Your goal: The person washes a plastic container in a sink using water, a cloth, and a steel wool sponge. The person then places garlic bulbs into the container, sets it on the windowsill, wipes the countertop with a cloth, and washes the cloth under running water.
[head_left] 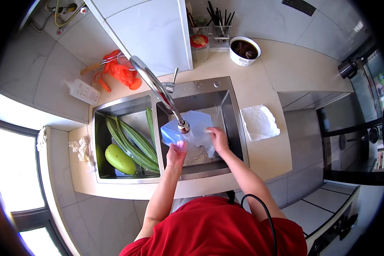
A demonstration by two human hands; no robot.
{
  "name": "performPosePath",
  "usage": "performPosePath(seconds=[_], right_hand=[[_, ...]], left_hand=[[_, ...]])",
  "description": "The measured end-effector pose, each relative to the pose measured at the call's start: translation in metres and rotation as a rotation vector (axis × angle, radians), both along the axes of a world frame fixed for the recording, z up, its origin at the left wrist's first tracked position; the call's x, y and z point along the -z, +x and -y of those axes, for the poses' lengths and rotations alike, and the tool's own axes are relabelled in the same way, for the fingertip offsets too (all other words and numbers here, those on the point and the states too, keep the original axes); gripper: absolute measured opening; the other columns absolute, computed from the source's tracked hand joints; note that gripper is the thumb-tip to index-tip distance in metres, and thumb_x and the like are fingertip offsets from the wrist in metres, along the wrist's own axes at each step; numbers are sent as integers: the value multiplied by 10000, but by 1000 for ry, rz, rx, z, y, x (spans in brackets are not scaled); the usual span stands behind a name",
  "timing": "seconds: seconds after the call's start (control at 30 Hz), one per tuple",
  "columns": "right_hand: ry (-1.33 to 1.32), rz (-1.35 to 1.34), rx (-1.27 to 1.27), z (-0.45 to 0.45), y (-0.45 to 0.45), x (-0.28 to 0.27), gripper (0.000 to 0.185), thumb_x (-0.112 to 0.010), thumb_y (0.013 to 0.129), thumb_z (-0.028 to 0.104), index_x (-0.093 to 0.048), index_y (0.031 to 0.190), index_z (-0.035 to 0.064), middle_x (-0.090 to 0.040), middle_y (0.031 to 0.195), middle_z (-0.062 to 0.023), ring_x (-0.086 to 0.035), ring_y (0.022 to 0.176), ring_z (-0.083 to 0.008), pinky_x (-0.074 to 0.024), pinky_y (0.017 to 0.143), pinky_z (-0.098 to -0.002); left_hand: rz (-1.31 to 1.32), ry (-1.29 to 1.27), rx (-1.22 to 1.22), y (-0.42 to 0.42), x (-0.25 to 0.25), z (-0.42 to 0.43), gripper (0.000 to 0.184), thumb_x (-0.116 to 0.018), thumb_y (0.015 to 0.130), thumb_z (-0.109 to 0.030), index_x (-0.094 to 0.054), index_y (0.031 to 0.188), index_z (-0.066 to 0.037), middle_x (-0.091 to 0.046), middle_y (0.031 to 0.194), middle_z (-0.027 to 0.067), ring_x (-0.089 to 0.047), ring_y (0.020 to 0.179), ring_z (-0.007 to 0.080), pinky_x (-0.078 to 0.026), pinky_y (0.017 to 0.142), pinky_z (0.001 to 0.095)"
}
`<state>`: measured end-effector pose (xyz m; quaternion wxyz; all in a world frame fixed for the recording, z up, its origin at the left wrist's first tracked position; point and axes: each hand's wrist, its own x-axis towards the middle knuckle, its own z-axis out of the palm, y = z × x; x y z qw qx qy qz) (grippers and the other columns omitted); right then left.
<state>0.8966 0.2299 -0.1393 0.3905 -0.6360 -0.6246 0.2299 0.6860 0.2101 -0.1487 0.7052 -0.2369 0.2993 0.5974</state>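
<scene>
A thin, see-through blue plastic piece (193, 120) lies in the right-hand sink basin (231, 112), beneath the tap (182, 126). Water from the spout runs down over its front part. My left hand (176, 154) grips its near edge, fingers wet. To the right, my right hand (218, 140) has its fingers pinched together beside a pale, clear part of the plastic. Something small and whitish shows at those fingertips; what it is I cannot make out. Wet bits lie on the basin floor below the hands.
The left basin holds several long ridged gourds (134, 143) and a green melon-like gourd (120, 159). On the counter are crumpled white paper (260, 123), a white bowl of dark liquid (244, 51), an orange bag (120, 72), a white bottle (83, 91) and garlic (82, 147).
</scene>
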Motion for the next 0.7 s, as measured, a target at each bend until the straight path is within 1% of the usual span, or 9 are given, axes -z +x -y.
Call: performPosePath(seconds=[0.17, 0.23, 0.3, 0.37, 0.43, 0.5, 0.57, 0.63, 0.7], right_hand=[[-144, 64, 75, -16, 38, 32, 200, -527, 773, 17, -614, 953, 31, -628, 895, -188, -589, 883, -364, -472, 760, -404], [-259, 23, 261, -22, 41, 38, 178, -528, 810, 46, -600, 970, 19, -627, 872, -198, -591, 858, -375, -471, 755, -428], [-247, -13, 275, -24, 40, 35, 194, -511, 850, 87, -572, 1015, 4, -617, 890, -216, -581, 871, -390, -460, 758, -440], [-8, -25, 300, -23, 29, 9, 196, -509, 847, 69, -562, 1021, -5, -615, 894, -204, -580, 848, -386, -459, 766, -426], [163, 32, 220, -13, 14, -15, 207, -555, 822, 54, -541, 1029, 35, -595, 853, -147, -550, 790, -345, -439, 734, -423], [231, -18, -29, 0, -7, -62, 241, -580, 755, -19, -561, 982, 58, -600, 850, -132, -556, 793, -310, -427, 709, -411], [215, -45, -194, 14, -33, -80, 235, -600, 729, -25, -591, 941, 77, -620, 919, -85, -557, 872, -281, -419, 792, -399], [230, -42, -303, 19, -57, -81, 318, -589, 738, -36, -605, 1031, 89, -608, 1034, -96, -536, 1013, -276, -399, 904, -391], [293, 28, -291, 2, -62, -72, 302, -583, 746, -21, -601, 1034, 69, -614, 1023, -110, -560, 974, -298, -428, 865, -390]], left_hand=[[-203, -48, 84, -4, -13, 9, 285, -397, 974, -317, -479, 855, -72, -521, 688, 31, -549, 604, 182, -499, 590, 334], [-447, -30, 198, -6, -25, 7, 307, -465, 945, -363, -484, 794, -96, -500, 618, 7, -525, 521, 160, -462, 483, 292], [-549, -66, 212, -2, -30, 10, 341, -509, 919, -395, -472, 734, -110, -476, 567, -1, -497, 463, 144, -441, 434, 265], [-706, -50, 182, 0, -28, 8, 356, -528, 907, -404, -462, 706, -117, -470, 553, -1, -483, 439, 133, -446, 424, 261], [-758, -60, 184, 5, -32, 5, 357, -523, 910, -401, -457, 701, -119, -466, 545, -3, -478, 428, 129, -448, 421, 257], [-809, -72, 197, 12, -33, 2, 359, -519, 913, -399, -451, 696, -121, -462, 537, -4, -474, 417, 125, -450, 418, 252], [-827, -56, 197, 23, -31, -2, 368, -511, 914, -411, -460, 698, -118, -467, 541, -6, -483, 419, 117, -453, 414, 246], [-845, -58, 250, 29, -33, -4, 373, -503, 915, -418, -471, 700, -115, -469, 540, -5, -493, 422, 115, -448, 404, 240], [-810, -57, 324, 27, -30, -2, 382, -507, 911, -427, -478, 699, -110, -469, 538, -4, -490, 412, 120, -444, 393, 245]])
